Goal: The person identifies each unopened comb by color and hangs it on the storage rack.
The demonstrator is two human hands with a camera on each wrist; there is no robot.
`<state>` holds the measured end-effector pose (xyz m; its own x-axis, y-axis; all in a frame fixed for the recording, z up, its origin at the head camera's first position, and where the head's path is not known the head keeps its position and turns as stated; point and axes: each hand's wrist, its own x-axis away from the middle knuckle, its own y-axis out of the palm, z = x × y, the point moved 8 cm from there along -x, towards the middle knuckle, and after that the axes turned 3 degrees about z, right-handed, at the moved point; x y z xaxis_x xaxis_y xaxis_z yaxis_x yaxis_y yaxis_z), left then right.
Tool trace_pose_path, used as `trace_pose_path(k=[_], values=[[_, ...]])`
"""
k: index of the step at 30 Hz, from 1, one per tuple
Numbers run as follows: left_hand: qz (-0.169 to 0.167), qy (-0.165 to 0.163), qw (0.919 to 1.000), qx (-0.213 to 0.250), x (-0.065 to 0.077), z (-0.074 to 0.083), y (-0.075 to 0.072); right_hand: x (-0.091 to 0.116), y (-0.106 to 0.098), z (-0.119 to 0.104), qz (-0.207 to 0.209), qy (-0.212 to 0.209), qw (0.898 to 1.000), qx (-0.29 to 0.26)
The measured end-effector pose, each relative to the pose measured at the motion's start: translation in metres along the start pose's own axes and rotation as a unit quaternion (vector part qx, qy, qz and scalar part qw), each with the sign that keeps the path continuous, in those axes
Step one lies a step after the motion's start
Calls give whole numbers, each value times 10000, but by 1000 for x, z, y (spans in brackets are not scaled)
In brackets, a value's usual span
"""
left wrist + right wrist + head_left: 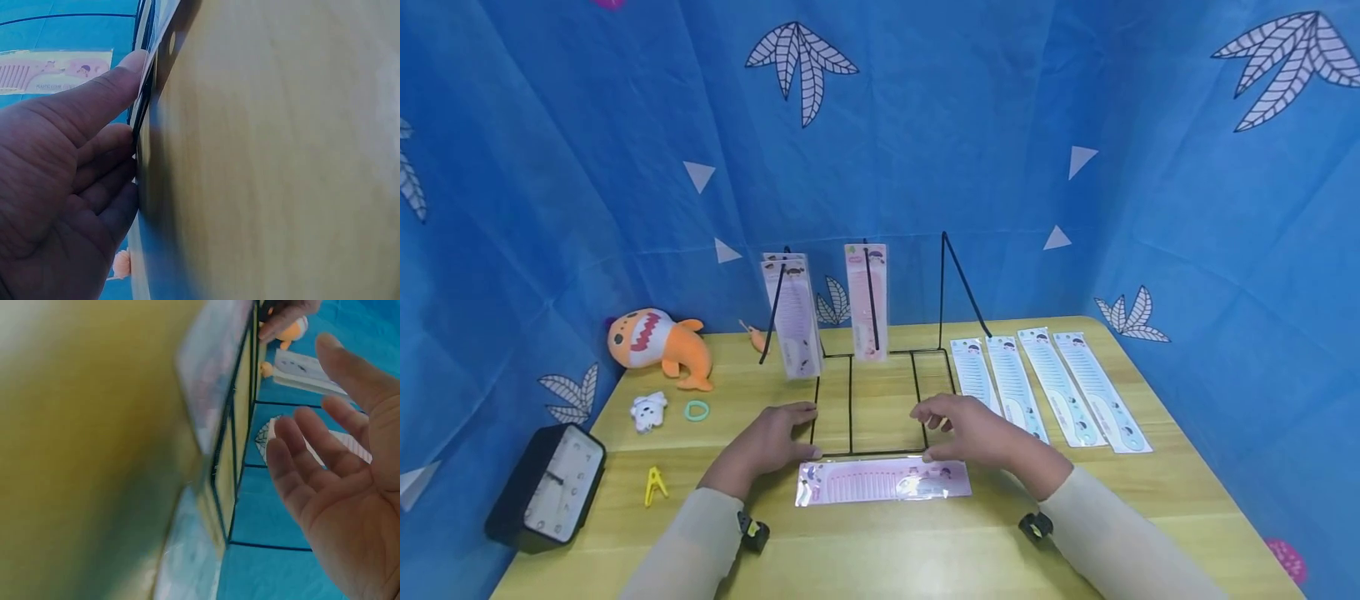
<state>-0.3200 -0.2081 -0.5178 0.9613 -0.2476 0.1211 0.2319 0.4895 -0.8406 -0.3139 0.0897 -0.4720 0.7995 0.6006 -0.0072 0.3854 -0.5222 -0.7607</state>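
A thin pink comb packet [883,481] lies flat on the desk [925,550], its long side running left to right along the near bar of the black wire rack [851,404]. Being slick and flat, it could skid or bend rather than come up if a thumb pushed at its edge without getting underneath. The rack itself looks light, so a knock from the left hand [767,442], which is against its near left corner, might shift it and set the hanging purple packets [800,325] and the hanging pink packet [859,308] swinging on their hooks. On the right, the wrist passes over the near end of the blue packets [1057,387], and a low sweep of the sleeve could push them out of line. As for the fingers, the left ones are loosely bent and pinch nothing, with the thumb at the packet's left end; the left wrist view is dark there, so whether the thumb presses the packet or sits just beside it is hard to say. The right hand [977,429] has its fingers spread and holds nothing, above the rack's near right corner, with the packet's right end just nearer than the thumb.
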Motion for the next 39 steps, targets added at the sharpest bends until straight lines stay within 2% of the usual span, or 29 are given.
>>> trace_pose_path(k=[5, 10, 18, 26, 39], values=[[23, -11, 10000, 7, 0, 3, -2, 25, 10, 3, -353, -273, 9977, 514], [15, -39, 10000, -2, 0, 2, -1, 38, 19, 1, -606, -597, 9925, 877], [10, 12, 10000, -9, 0, 1, 1, 41, 22, -2, -600, -825, 9878, 1177], [29, -56, 10000, -13, 0, -1, 1, 40, 26, -4, -471, -1241, 9799, 1492], [45, -36, 10000, 20, -1, -2, 1, 46, 32, -12, -637, -1105, 9797, 1545]])
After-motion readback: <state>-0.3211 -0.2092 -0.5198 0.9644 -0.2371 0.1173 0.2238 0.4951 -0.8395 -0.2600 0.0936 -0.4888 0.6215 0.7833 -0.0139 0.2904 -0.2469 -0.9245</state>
